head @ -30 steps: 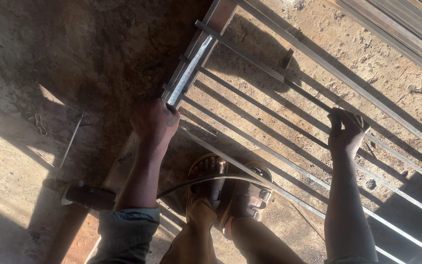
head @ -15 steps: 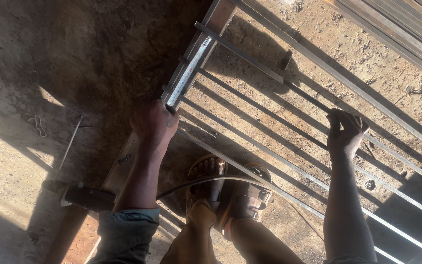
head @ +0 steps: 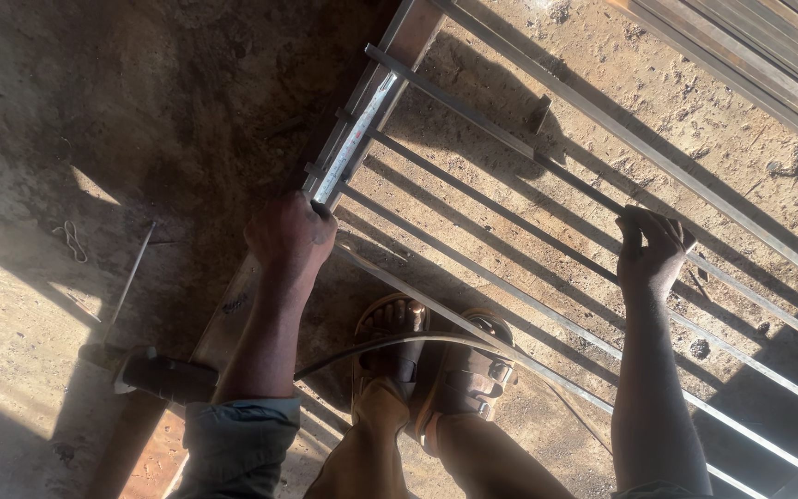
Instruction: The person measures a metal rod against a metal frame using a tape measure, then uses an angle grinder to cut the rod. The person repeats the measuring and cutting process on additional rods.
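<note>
- We are seeing the left hand (head: 288, 236) clenching the steel tape measure (head: 353, 139) lying along the grille's frame bar (head: 390, 65)
- The right hand (head: 650, 249) is curling around a thin rod (head: 473, 194); its fingertips are being hidden

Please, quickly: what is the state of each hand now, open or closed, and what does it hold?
Left hand: closed on the end of a measuring tape lying along the frame rail.
Right hand: closed around a thin metal bar.
</note>
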